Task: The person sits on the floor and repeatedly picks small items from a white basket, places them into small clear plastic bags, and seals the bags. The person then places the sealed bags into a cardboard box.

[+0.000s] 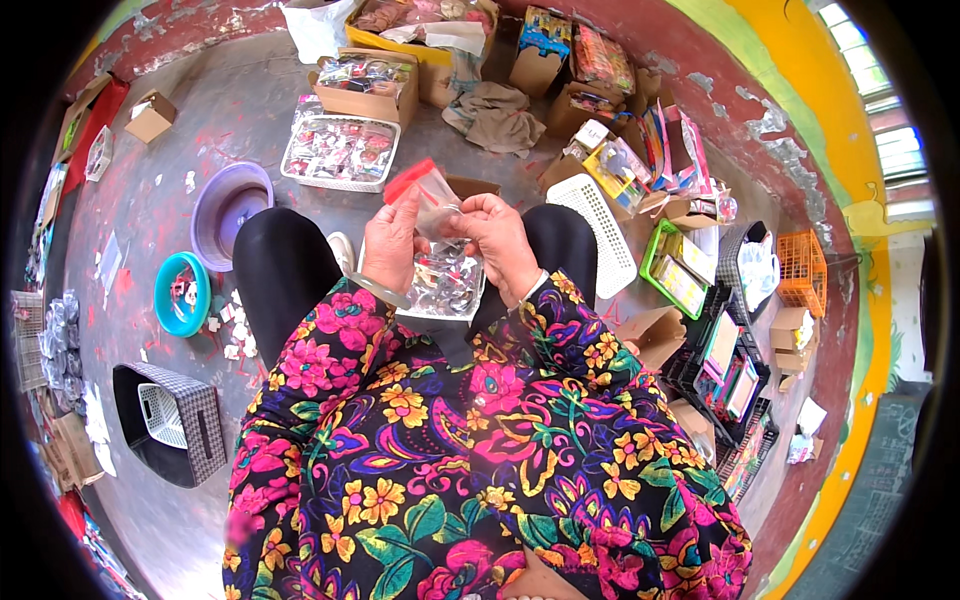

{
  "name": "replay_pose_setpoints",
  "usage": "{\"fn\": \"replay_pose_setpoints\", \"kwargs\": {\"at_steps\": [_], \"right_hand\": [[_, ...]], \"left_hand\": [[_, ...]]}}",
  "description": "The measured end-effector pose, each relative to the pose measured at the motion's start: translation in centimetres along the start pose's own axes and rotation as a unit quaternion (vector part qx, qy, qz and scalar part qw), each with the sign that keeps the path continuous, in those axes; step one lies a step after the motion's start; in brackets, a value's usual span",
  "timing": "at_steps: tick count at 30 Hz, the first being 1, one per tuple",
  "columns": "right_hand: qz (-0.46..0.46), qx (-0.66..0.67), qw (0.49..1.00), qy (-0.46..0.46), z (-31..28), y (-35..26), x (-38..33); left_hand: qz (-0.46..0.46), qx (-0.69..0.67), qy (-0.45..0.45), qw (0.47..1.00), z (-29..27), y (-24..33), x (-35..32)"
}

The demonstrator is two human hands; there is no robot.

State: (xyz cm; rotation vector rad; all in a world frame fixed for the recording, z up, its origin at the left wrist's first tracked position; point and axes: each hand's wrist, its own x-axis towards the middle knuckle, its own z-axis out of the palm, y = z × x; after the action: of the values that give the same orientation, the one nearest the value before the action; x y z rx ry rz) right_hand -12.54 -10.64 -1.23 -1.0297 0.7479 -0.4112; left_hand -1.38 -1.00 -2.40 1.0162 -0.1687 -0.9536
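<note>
Above my lap, between my knees, I hold a small clear plastic bag with a red strip along its top. My left hand is closed on the bag's left side, near the red strip. From the right, my right hand pinches the bag's lower right part, its fingers bent. What lies inside the bag is too small to make out. Just below my hands stands a white basket filled with small clear packets, partly hidden by my hands.
A white basket of packets stands ahead. To the left are a purple tub, a turquoise basin and a checked box. Right of my knee, an upturned white basket and a green tray lie near cartons and black crates.
</note>
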Motion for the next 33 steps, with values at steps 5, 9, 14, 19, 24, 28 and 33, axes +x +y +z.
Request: {"fn": "replay_pose_setpoints", "kwargs": {"at_steps": [5, 9, 14, 19, 24, 28, 33], "right_hand": [[0.000, 0.106, 0.994, 0.002, -0.12, 0.57, 0.25], [0.013, 0.090, 0.996, -0.008, 0.30, 0.06, -0.03], [-0.007, 0.065, 0.998, 0.023, 0.07, 0.39, -0.17], [-0.019, 0.085, 0.995, 0.039, -0.07, 0.37, -0.22], [-0.037, 0.037, 0.998, 0.021, -0.33, 0.47, -0.17], [-0.038, 0.011, 0.999, 0.013, -0.28, 0.54, -0.03], [-0.060, -0.064, 0.996, 0.020, -0.17, 0.38, -0.03]], "left_hand": [[-0.034, -0.026, -0.005, 0.999, 0.42, 0.49, -0.30], [-0.028, -0.032, -0.022, 0.999, -0.16, 0.25, -0.41], [-0.022, -0.041, -0.024, 0.999, -0.12, 0.35, -0.29], [0.005, -0.071, -0.013, 0.997, 0.20, 0.55, -0.35], [0.002, -0.085, -0.007, 0.996, 0.07, 0.78, -0.18], [-0.004, -0.059, -0.009, 0.998, 0.19, 0.77, -0.28], [-0.009, -0.057, -0.022, 0.998, -0.17, 0.60, -0.23]]}}
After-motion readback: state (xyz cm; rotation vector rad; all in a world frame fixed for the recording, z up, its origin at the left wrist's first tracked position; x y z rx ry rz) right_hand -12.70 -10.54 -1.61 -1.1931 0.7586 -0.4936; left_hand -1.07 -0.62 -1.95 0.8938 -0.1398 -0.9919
